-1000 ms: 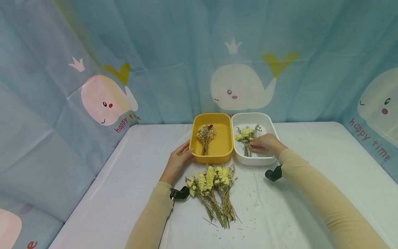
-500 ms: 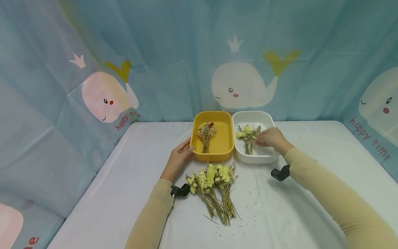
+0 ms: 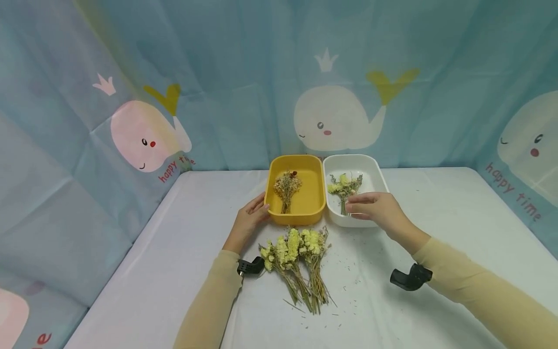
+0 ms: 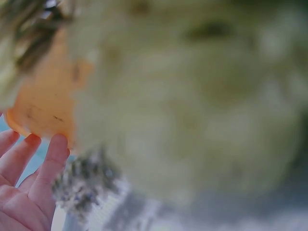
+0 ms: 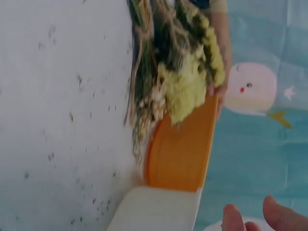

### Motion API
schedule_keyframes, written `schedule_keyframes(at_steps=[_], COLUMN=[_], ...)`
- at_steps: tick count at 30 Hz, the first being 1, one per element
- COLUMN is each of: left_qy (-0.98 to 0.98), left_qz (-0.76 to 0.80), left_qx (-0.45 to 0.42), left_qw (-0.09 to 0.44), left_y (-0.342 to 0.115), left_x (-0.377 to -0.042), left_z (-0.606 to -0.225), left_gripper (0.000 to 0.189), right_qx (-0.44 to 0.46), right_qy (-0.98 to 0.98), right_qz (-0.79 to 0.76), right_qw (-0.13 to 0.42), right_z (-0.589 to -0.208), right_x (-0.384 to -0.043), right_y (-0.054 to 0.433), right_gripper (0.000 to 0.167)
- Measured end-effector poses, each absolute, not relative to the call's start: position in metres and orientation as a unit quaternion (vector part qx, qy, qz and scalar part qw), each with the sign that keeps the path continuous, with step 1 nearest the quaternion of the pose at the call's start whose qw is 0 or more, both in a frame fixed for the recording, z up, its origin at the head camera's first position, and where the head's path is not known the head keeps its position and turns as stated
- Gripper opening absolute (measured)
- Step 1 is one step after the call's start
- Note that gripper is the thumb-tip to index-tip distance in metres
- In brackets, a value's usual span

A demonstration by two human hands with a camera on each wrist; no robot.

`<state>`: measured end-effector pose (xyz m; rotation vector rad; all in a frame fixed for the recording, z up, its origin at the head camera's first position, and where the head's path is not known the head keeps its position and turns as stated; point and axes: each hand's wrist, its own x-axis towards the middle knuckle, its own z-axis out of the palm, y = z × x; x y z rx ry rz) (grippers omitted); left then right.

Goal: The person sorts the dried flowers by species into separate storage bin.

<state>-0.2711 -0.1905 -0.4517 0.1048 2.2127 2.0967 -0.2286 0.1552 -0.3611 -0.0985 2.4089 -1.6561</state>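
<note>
My left hand rests on the left side of a yellow box, its fingers nearly straight. In the left wrist view, the fingertips touch the box wall. A small bunch of brown dried flowers lies in that box. Over the front rim of the white box hovers my right hand, close to the stems of a yellow dried-flower bunch inside. Thumb and fingers stand apart in the right wrist view, with nothing visible between them.
Several bunches of yellow dried flowers lie on the white tablecloth in front of the yellow box. Plant crumbs are scattered to their right. A blue whale-print curtain hangs directly behind both boxes.
My right hand has drawn back from the flower bunch in the white box, toward the box's front rim. The bunch stays lying inside. My left hand keeps its place on the yellow box.
</note>
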Motion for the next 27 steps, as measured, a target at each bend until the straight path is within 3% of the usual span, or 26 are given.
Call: schedule_keyframes(at_steps=[17,22,27], left_qy=[0.725,0.722,0.717], left_qz=[0.686,0.689,0.694], left_qx=[0.032,0.026,0.030], left_qw=[0.049,0.050,0.054], left_y=[-0.191,-0.191,-0.191], left_x=[-0.271,-0.271,-0.271], left_z=[-0.452,-0.453,-0.453], left_gripper=[0.058,0.057,0.057], right_qx=[-0.064,-0.073,-0.070], right_qy=[0.749,0.739,0.739], right_qz=[-0.628,-0.631,-0.627], right_qw=[0.199,0.223,0.237], right_z=[-0.394,-0.399,-0.405], right_x=[-0.185,-0.178,-0.177], right_y=[0.135,0.128,0.124], right_gripper=[0.044,0.050,0.045])
